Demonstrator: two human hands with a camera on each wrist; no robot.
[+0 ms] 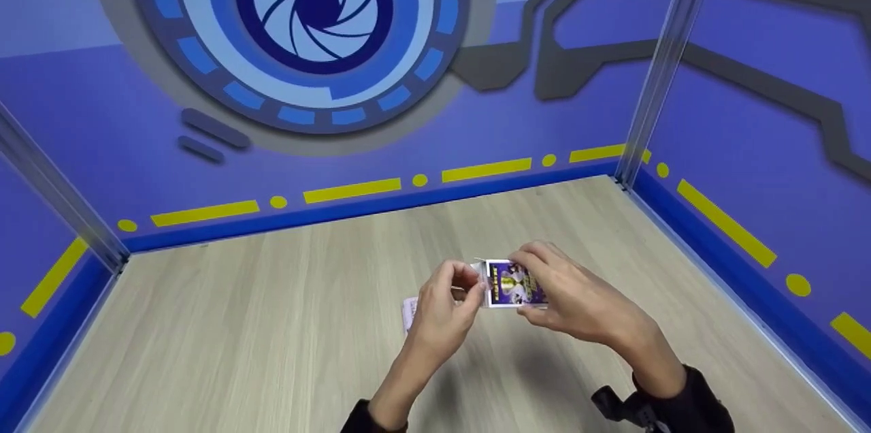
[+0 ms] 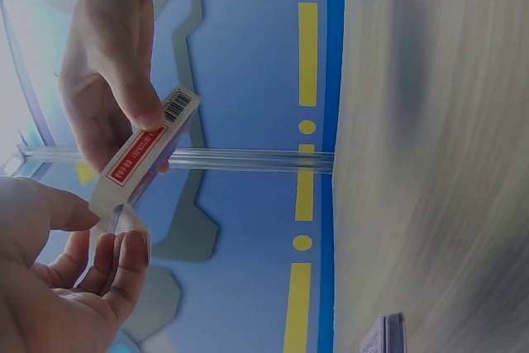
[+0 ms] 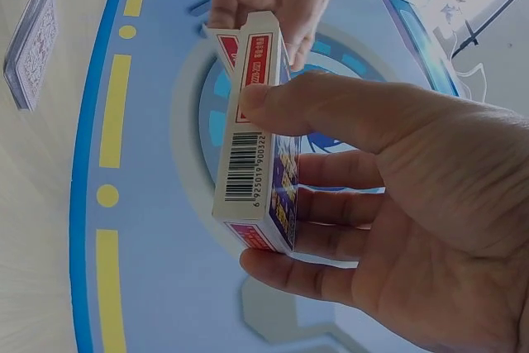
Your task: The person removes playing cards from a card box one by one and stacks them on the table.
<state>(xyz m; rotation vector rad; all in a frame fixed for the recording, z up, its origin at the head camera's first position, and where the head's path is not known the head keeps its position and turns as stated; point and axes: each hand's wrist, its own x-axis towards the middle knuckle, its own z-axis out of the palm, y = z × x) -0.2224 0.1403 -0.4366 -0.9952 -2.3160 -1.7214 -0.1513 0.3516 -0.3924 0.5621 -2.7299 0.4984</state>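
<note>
A small purple and white playing-card box (image 1: 507,284) with a trophy picture is held above the table. My right hand (image 1: 578,298) grips it by the long edges, thumb on the barcoded narrow side (image 3: 242,167). At the box's other end, my left hand (image 1: 441,310) pinches the flap between thumb and fingers. That end flap (image 3: 226,47) stands out from the box in the right wrist view. Whether anything is inside the box cannot be seen. On the table beyond the left hand lies a deck of cards (image 3: 31,49), mostly hidden behind that hand in the head view.
The pale wood-grain table (image 1: 272,324) is bounded by blue-purple printed panels (image 1: 381,147) at the back and both sides. Clear corner posts (image 1: 670,72) stand where the panels meet. A black wrist device (image 1: 629,409) sits at the right sleeve.
</note>
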